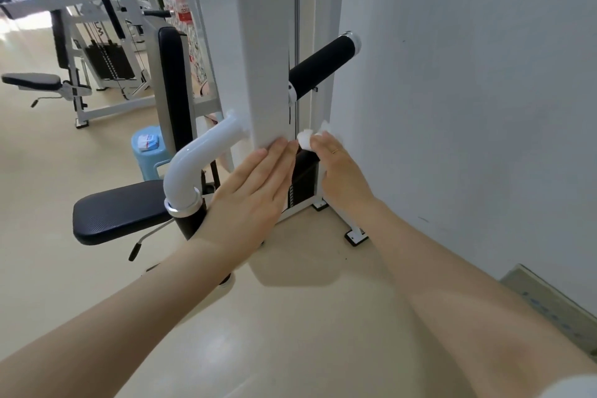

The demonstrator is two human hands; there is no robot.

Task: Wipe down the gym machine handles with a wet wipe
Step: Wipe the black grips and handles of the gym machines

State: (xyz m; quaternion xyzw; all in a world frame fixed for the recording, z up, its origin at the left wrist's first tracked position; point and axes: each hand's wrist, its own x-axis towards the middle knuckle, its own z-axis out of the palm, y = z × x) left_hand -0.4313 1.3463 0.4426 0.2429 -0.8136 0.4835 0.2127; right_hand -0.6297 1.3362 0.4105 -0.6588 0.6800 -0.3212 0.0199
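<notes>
The left hand [255,184] lies flat, fingers spread, against the white steel upright [258,74]; the right hand [339,165] pinches a crumpled white wet wipe [307,138]. She looks between handles, and next should lift the wipe onto the black foam-covered handle [323,66] above.

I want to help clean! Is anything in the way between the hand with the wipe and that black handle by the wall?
Nothing visible. The right hand holds the wet wipe just below the black handle, with open space between.

Bright daylight from far left, soft shadows, wide-angle bending at edges
</notes>
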